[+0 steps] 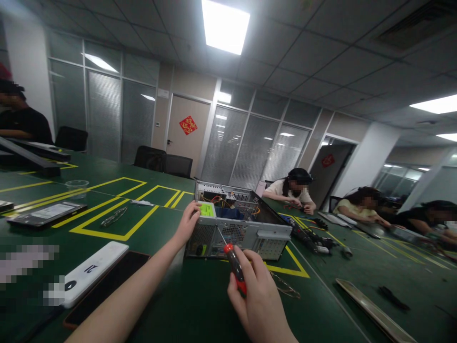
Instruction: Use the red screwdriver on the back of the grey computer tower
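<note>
An open computer case (246, 233) lies on the green table, its rear panel facing me and wires showing inside. At its near left corner sits a silver box with a yellow-green label (207, 209), probably the power supply. My left hand (189, 221) rests against that corner, fingers over the edge of the box; whether it grips is hard to see. In my right hand (257, 286) is a screwdriver (233, 262) with a red and black handle. Its thin shaft slants up and left to the rear panel, the tip at or close to the metal near the box.
Left of the case are a hard drive (48, 214), a white power bank (98, 271), a dark phone (110, 286) and a clear plastic cup (76, 188). Black parts (314, 238) and a metal strip (371, 309) lie to the right. Several people sit around the table.
</note>
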`<action>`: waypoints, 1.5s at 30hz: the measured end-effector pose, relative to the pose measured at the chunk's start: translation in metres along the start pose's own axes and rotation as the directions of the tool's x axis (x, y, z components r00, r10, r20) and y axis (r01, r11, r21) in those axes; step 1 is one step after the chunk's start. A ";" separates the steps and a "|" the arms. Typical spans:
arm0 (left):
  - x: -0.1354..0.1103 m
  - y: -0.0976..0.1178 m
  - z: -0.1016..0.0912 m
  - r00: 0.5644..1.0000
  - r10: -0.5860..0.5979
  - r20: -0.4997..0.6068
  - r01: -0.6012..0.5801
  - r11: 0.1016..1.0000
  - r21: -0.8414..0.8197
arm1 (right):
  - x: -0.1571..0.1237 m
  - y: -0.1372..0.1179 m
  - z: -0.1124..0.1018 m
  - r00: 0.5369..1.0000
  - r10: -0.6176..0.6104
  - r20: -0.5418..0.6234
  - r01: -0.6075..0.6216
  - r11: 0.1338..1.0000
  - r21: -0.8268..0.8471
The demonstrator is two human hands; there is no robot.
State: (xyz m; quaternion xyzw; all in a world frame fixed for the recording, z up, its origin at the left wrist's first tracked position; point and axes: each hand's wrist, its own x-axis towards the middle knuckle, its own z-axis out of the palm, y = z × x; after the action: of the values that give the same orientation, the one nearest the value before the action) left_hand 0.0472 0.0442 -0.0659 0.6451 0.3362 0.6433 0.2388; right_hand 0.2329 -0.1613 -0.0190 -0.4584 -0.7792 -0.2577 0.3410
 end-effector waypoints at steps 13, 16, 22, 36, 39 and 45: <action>0.001 -0.004 0.002 1.000 0.016 -0.013 -0.016 1.000 -0.026 | -0.002 0.002 0.008 0.997 -0.060 -0.044 0.060 0.998 -0.003; 0.000 -0.003 0.002 1.000 0.011 -0.014 -0.011 1.000 -0.024 | -0.001 0.000 0.005 0.999 0.011 0.035 -0.012 1.000 0.020; 0.000 -0.002 0.002 1.000 0.013 -0.011 -0.013 1.000 -0.015 | 0.002 0.008 -0.008 0.982 0.122 0.141 -0.116 0.992 -0.049; 0.000 -0.001 0.001 1.000 0.005 -0.001 -0.005 1.000 0.003 | 0.004 -0.005 -0.020 0.957 0.110 0.267 -0.101 0.994 -0.047; 0.000 -0.001 0.001 1.000 0.008 -0.006 -0.008 1.000 0.002 | 0.000 -0.003 -0.016 0.944 0.130 0.303 -0.152 0.987 0.052; 0.000 -0.002 0.001 1.000 0.010 -0.008 -0.010 1.000 0.007 | 0.001 -0.007 -0.013 0.939 0.112 0.324 -0.191 0.956 0.224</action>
State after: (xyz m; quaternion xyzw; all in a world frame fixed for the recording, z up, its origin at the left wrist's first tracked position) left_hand 0.0481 0.0457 -0.0678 0.6449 0.3362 0.6459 0.2322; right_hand 0.2297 -0.1732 -0.0102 -0.5049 -0.8113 -0.0549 0.2895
